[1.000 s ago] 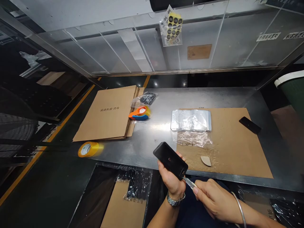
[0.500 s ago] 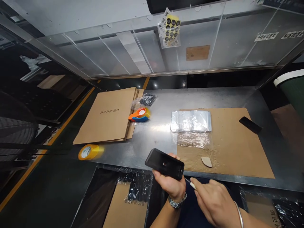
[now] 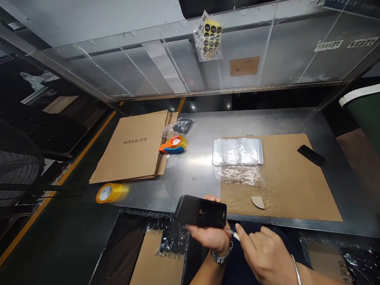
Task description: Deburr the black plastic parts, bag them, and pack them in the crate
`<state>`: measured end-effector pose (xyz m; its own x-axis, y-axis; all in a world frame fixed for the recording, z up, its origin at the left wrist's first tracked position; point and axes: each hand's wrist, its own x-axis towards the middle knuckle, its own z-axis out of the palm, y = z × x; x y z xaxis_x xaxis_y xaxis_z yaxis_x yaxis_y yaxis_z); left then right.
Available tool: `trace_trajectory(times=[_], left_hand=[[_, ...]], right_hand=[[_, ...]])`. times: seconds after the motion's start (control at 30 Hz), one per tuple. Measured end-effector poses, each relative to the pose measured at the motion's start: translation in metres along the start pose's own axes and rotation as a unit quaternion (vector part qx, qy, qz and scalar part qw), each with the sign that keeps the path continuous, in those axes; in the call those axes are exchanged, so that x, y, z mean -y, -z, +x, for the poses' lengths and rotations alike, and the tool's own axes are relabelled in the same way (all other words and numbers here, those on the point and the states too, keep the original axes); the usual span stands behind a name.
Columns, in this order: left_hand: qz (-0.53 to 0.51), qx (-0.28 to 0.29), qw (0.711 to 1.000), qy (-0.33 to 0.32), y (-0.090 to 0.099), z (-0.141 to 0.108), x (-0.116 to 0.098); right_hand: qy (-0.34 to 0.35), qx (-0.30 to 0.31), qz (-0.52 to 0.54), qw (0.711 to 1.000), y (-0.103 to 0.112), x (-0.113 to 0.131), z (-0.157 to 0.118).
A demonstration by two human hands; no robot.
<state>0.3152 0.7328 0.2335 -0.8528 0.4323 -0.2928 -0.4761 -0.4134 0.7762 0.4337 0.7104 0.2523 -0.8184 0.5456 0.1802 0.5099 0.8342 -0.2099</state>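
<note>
A black rectangular piece (image 3: 202, 211) with two small holes lies across my left hand (image 3: 212, 237), whose fingers wrap round its edges at the front of the table. My right hand (image 3: 264, 251) grips a thin tool with a white handle (image 3: 235, 236). The tool's metal tip meets the lower right corner of the black piece; whether it touches is too small to tell. Another dark piece (image 3: 311, 155) rests on the flat cardboard sheet (image 3: 293, 182) at the right.
Clear plastic bags (image 3: 237, 151) and a pale wedge-shaped piece (image 3: 257, 202) lie on the cardboard. Stacked cardboard (image 3: 130, 150), an orange and blue tape dispenser (image 3: 172, 145) and a yellow tape roll (image 3: 109, 192) are at the left. A clear panel (image 3: 204, 79) spans the back.
The black piece has turned to lie more level and moved slightly down and left in my left hand. My right hand and its tool have shifted slightly left.
</note>
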Motion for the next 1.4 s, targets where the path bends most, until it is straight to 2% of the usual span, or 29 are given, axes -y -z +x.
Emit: trace_trajectory(times=[0.43,0.7,0.8,0.9,1.0,1.1,1.17,1.3,1.4], left_hand=[[-0.013,0.018,1.000,-0.015,0.001,-0.002,-0.003],[-0.028,0.000,0.999,-0.036,-0.002,-0.003,-0.006],[-0.017,-0.015,1.000,0.017,0.003,-0.002,-0.005],[0.016,-0.075,0.990,0.117,0.010,0.000,-0.004],[0.025,-0.113,0.979,0.167,0.012,0.002,-0.004],[0.011,-0.106,0.978,0.180,0.010,0.002,-0.007],[0.010,-0.103,0.976,0.194,0.008,0.002,-0.009],[-0.004,-0.079,0.966,0.246,0.008,0.003,-0.011],[-0.011,-0.057,0.958,0.281,0.009,0.004,-0.012]], right_hand=[[-0.002,-0.002,-0.002,1.000,0.000,0.003,-0.001],[0.003,0.000,0.024,1.000,-0.001,0.007,-0.004],[0.014,-0.005,-0.011,1.000,-0.002,0.006,-0.003],[0.007,-0.005,-0.054,0.998,-0.004,0.000,-0.002],[-0.025,0.000,-0.084,0.996,-0.006,-0.013,-0.001],[-0.081,0.004,-0.098,0.992,-0.007,-0.029,-0.002],[-0.109,0.013,-0.067,0.992,-0.004,-0.036,-0.002],[-0.110,0.044,0.015,0.993,0.003,-0.037,-0.002],[-0.116,0.066,0.030,0.991,0.007,-0.034,-0.003]])
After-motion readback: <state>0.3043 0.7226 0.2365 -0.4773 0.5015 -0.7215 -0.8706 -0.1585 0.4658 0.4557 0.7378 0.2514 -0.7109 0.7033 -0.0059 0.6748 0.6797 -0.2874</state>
